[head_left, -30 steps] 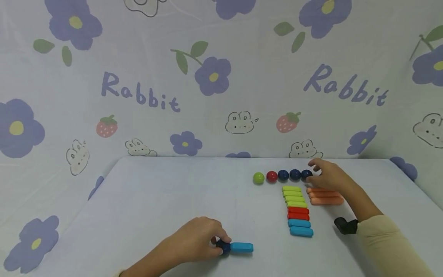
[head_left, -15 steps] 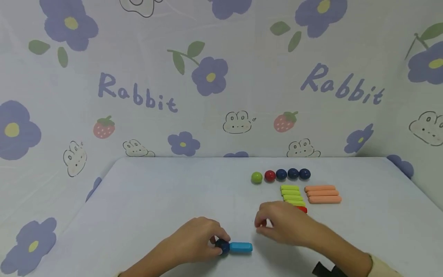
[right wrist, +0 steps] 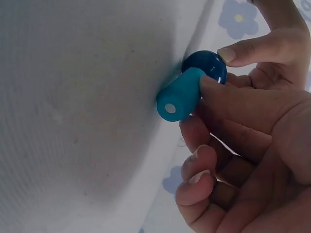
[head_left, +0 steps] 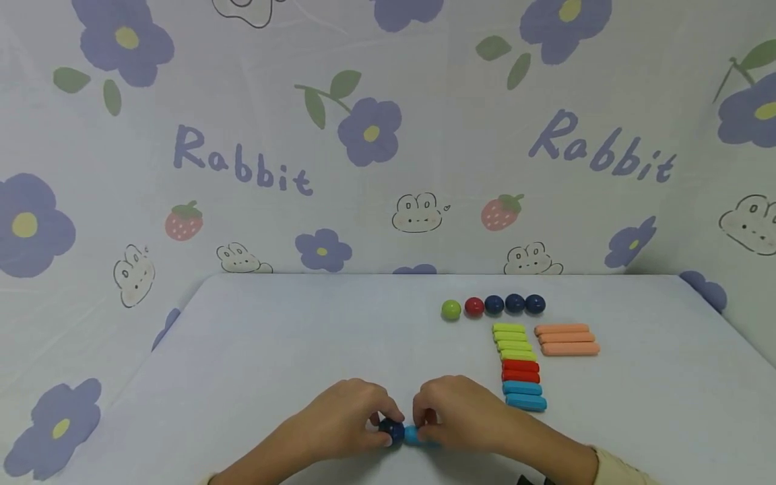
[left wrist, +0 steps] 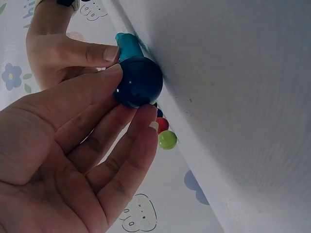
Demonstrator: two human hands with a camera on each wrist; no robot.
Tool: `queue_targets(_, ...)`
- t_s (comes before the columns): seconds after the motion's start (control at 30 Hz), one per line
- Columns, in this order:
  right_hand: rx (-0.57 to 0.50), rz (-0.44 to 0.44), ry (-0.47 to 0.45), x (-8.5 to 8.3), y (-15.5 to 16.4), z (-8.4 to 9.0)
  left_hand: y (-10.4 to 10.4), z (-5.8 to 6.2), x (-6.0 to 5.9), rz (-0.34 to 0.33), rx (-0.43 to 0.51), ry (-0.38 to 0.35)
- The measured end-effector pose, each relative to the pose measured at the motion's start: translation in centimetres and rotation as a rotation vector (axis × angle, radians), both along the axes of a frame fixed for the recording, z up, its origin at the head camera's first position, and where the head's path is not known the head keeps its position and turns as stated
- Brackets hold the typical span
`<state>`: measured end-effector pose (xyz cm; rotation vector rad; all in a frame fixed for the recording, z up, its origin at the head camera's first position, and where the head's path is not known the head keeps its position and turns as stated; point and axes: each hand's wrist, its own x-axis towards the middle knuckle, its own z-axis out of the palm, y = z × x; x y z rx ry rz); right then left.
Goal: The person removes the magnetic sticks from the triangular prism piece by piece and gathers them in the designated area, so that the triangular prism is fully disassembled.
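A dark blue ball (head_left: 392,430) (left wrist: 140,81) (right wrist: 206,64) lies on the white table (head_left: 273,337) near its front edge, joined end-on to a light blue stick (head_left: 413,435) (left wrist: 127,45) (right wrist: 181,95). My left hand (head_left: 348,421) (left wrist: 92,141) pinches the ball between thumb and fingers. My right hand (head_left: 461,414) (right wrist: 243,131) grips the light blue stick from the right, thumb on top. The two hands almost touch.
At the back right stands a row of balls: green (head_left: 451,310), red (head_left: 473,307) and three dark blue (head_left: 514,304). Below lie stacked sticks: yellow-green (head_left: 512,340), red (head_left: 520,370), light blue (head_left: 524,396), and orange (head_left: 566,339) to the right. A flowered cloth hangs behind.
My right hand left the far dark blue ball, travelled down and left across the table, and took hold of the light blue stick. The left hand kept its hold on the ball.
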<state>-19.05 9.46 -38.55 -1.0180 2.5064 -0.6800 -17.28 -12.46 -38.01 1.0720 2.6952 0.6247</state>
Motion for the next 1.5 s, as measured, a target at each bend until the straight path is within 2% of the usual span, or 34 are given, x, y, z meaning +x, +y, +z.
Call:
queue_targets(0.1, 0.022, -0.034, -0.071, 0.1, 0.1, -0.1, 0.1, 0.0, 0.0, -0.001, -0.01, 0.001)
queue_targets(0.17, 0.043, -0.037, -0.068, 0.2, 0.3, -0.1, 0.2, 0.1, 0.0, 0.002, -0.015, -0.004)
queue_targets(0.3, 0.099, -0.04, 0.008, 0.3, 1.4, 0.2, 0.3, 0.1, 0.1, 0.012, -0.022, -0.026)
queue_targets(0.37, 0.122, -0.062, 0.014, 0.4, 2.4, 0.3, 0.3, 0.2, 0.1, 0.022, -0.033, -0.038)
queue_targets(0.5, 0.158, -0.146, 0.008, 0.6, 4.8, 0.5, 0.3, 0.2, 0.1, 0.026, -0.048, -0.04)
queue_targets(0.8, 0.281, -0.321, 0.131, 1.3, 7.7, -0.1, 0.2, 0.1, 0.2, 0.032, -0.057, -0.03)
queue_targets(1.0, 0.293, -0.329, 0.167, 1.5, 9.0, 0.0, 0.3, 0.2, 0.3, 0.035, -0.048, -0.034)
queue_targets(1.3, 0.303, -0.344, 0.217, 0.8, 10.2, 0.3, 0.3, 0.1, 0.2, 0.028, -0.05, -0.021)
queue_targets(1.5, 0.307, -0.355, 0.222, 0.5, 10.3, 0.2, 0.2, 0.1, 0.3, 0.034, -0.032, -0.037)
